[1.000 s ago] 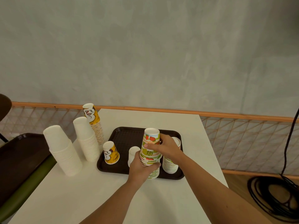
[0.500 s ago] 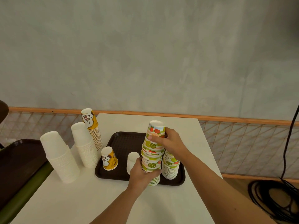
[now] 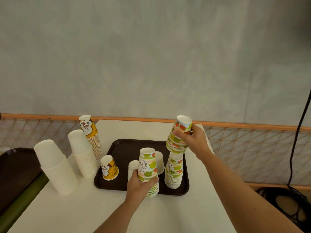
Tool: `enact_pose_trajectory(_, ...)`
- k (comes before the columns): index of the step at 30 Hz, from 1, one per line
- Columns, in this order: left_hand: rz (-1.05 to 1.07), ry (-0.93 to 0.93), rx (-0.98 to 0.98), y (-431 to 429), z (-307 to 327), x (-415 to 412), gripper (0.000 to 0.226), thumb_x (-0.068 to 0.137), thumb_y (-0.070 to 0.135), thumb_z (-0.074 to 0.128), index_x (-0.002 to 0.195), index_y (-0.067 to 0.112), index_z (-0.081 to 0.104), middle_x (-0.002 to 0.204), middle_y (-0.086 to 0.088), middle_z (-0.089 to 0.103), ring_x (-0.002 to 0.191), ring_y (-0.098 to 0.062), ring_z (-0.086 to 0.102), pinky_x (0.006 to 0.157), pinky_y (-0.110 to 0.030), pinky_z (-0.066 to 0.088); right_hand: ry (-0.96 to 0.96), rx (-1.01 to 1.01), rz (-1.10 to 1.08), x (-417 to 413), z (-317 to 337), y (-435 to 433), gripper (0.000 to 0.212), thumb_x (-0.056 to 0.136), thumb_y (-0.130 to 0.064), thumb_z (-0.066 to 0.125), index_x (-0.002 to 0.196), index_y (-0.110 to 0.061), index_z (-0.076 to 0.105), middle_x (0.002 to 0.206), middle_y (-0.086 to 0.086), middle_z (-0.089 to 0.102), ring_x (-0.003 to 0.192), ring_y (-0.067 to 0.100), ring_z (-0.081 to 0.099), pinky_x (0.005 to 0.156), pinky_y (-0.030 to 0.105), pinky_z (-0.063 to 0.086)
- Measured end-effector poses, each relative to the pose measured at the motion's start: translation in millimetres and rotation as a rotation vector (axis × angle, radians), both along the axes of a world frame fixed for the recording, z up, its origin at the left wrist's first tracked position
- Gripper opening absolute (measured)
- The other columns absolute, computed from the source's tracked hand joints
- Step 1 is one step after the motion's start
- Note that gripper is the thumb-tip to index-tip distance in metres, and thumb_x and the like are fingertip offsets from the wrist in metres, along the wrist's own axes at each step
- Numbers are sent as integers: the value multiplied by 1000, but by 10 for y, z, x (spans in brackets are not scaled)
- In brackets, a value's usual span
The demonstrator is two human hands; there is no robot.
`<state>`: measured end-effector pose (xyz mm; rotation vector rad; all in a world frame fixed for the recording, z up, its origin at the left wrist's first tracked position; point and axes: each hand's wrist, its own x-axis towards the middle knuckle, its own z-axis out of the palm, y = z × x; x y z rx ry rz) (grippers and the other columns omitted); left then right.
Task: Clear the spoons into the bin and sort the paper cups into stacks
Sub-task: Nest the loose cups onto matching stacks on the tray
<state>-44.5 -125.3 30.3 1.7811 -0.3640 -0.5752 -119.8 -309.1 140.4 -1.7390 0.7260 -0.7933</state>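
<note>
My left hand [image 3: 138, 185] grips an upside-down stack of fruit-print paper cups [image 3: 147, 167] at the front edge of the dark brown tray [image 3: 121, 148]. My right hand [image 3: 193, 140] holds a short batch of the same fruit-print cups [image 3: 179, 135] lifted just above another fruit-print stack [image 3: 174, 174] on the tray's right side. On the tray also stand a yellow printed cup [image 3: 109, 167] and two plain white cups [image 3: 159, 161]. No spoons or bin are in view.
Left of the tray on the white table [image 3: 84, 212] stand two tall white cup stacks [image 3: 55, 167] [image 3: 83, 153] and a yellow printed stack [image 3: 91, 135]. A second dark tray [image 3: 15, 165] lies at far left. Black cables [image 3: 289, 204] lie on the floor at right.
My right hand has lifted the upper part of the fruit-print stack off the left-hand stack and carried it right, over the stack on the tray's right side. The left hand stayed put.
</note>
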Motion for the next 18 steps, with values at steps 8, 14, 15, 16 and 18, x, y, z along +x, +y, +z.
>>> enact_pose_trajectory(8,-7,-11,-29,-72,103,-23,54,71,22,79,113,24,45,100,10,55,97,-12,54,85,-25,43,241,-11,37,-82,-497,70,54,79,-21,74,125,-11,49,120,9,60,111,26,59,92,37,50)
enact_pose_trajectory(14,-13,-7,-21,-51,124,-14,60,71,23,79,122,19,46,105,9,55,99,-10,53,87,-26,42,400,-51,103,-124,-461,113,97,78,-11,73,150,-24,10,152,8,25,138,30,30,108,45,36)
enact_pose_trajectory(15,-12,-9,-16,-47,131,-17,62,71,23,78,124,19,46,106,9,54,100,-10,52,88,-26,42,357,-97,74,-112,-412,144,91,80,-10,70,149,-25,13,151,8,27,137,28,32,107,41,37)
enact_pose_trajectory(16,-11,-10,-13,-47,136,-17,62,72,23,78,125,19,46,106,9,54,100,-10,52,88,-27,42,291,-148,43,-99,-349,191,84,82,-11,68,148,-24,19,148,7,31,135,25,35,103,37,38)
enact_pose_trajectory(18,-14,-13,-17,-45,156,-11,63,72,23,78,125,18,46,106,8,54,100,-11,52,90,-28,43,141,-231,21,-57,-208,324,68,84,-16,67,143,-20,33,140,6,42,127,18,43,95,26,38)
